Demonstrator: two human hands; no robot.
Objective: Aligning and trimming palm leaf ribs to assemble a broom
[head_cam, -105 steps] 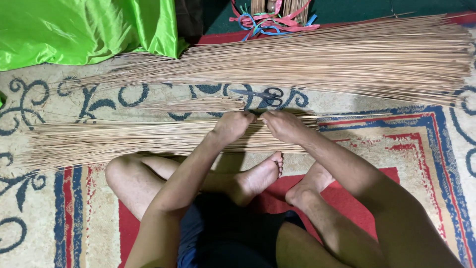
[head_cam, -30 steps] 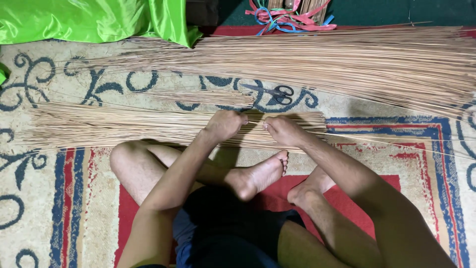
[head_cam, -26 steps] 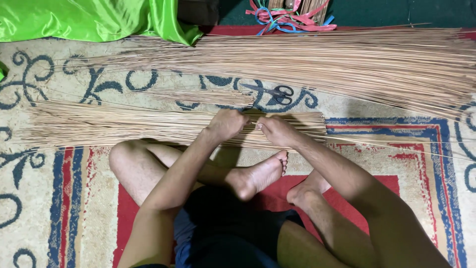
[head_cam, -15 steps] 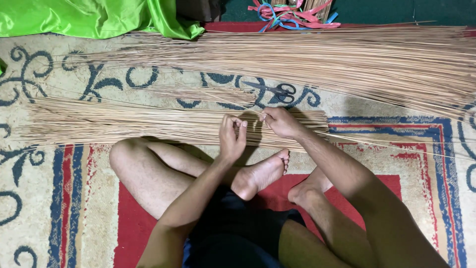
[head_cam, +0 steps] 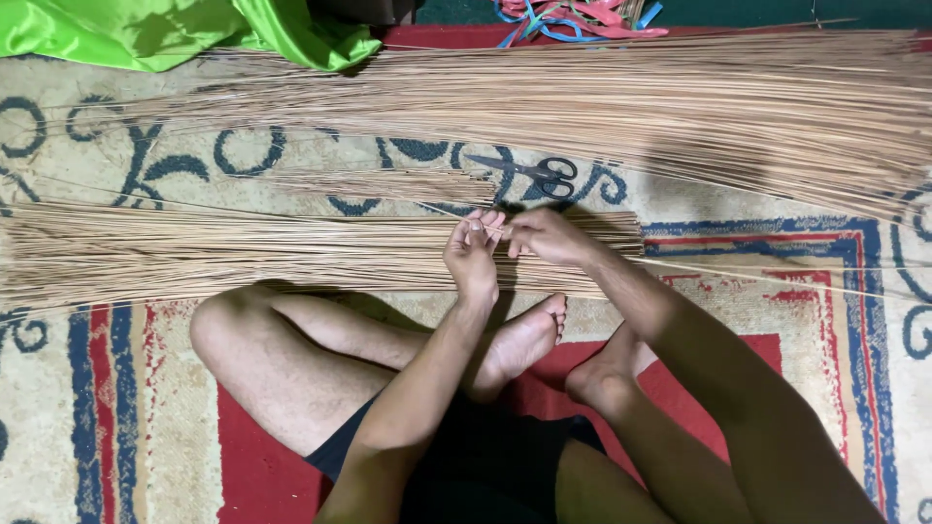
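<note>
Person sits cross-legged on a patterned rug [head_cam: 58, 408], both hands meeting just past the feet at 12 o'clock. Left hand [head_cam: 473, 257] raised, fingers pinched narrow on a thin stick [head_cam: 442, 210]; right hand [head_cam: 549, 236] closed around the same stick from the 3 o'clock side, fingertips touching the left's. Stick runs roughly 9-to-3, slightly tilted up toward 10; its far end is too thin to trace. Directly under the hands lies a near bundle of sticks [head_cam: 243, 254], long axis 9-to-3. Bigger pile of sticks [head_cam: 680, 102] at 12, same axis. Scissors [head_cam: 534, 173] between the two piles, blades pointing to 9. Green cloth [head_cam: 165, 29] at 11, coloured straps [head_cam: 573, 15] at 12.
</note>
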